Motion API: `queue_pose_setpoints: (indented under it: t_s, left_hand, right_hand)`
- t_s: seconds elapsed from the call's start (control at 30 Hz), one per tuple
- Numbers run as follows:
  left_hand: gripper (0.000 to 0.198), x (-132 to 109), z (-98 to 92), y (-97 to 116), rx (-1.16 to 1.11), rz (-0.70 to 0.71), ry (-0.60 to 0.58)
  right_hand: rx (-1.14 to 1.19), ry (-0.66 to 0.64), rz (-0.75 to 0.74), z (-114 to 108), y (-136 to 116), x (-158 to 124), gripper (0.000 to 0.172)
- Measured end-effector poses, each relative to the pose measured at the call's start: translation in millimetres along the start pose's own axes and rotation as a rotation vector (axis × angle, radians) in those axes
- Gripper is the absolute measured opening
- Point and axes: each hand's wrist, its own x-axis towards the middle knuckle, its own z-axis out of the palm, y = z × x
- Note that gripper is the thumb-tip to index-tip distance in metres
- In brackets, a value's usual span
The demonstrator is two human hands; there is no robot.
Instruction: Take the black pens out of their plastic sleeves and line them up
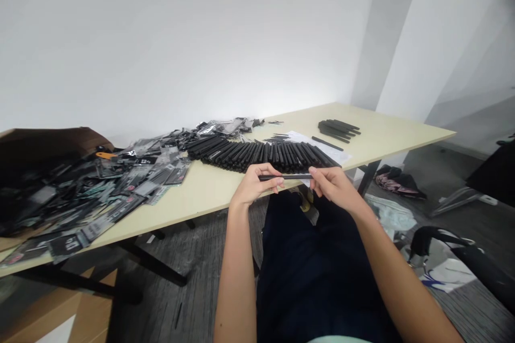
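A thin black stick, pen-like in shape (296,177), lies level between my two hands at the table's front edge. My left hand (261,181) pinches its left end between thumb and fingers. At the other end, my right hand (329,183) has thumb and fingertips closed on it. Just beyond my hands, many similar black sticks (257,155) lie side by side in a long curved row. White paper (298,138) shows behind and under the row's right part. One single stick (327,143) rests apart, near a small pile of sticks (338,128) farther right.
Black-and-clear plastic packets (132,177) are heaped on the left of the pale table (402,127), beside an open cardboard box (60,142). Another carton (80,311) stands on the floor below. Bags and cloth (392,213) lie on the floor at right. A wall runs behind.
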Motion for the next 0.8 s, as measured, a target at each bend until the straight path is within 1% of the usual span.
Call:
queue_pose_setpoints:
  t_s: [0.1,0.17,0.27,0.37,0.47,0.63,0.73,0.8]
  left_hand:
    - [0.037,0,0.4,0,-0.006,0.002,0.012]
    - [0.037,0,0.6,0,-0.019,0.008,0.016]
    - [0.037,1,0.9,-1,-0.040,0.016,0.030]
    - [0.037,2,1.4,-3,-0.050,0.025,0.040]
    - [0.036,2,1.8,-3,-0.044,0.029,0.040]
    - [0.035,1,1.8,0,-0.022,0.022,0.019]
    - [0.034,1,1.8,0,-0.027,0.025,0.022]
    - [0.034,1,1.9,-1,-0.036,0.029,0.029]
  right_hand:
    - [0.013,0.010,0.020,1,1,1,0.062]
    - [0.042,0.034,0.003,0,-1,1,0.056]
    - [0.097,0.063,-0.033,-2,-4,0,0.040]
    - [0.112,0.067,-0.043,-2,-6,-1,0.038]
    - [0.076,0.061,-0.060,-1,-5,-1,0.034]
    - [-0.018,0.051,-0.038,2,2,1,0.054]
    - [0.013,0.068,-0.026,5,6,2,0.059]
    - [0.062,0.107,-0.039,7,8,3,0.058]
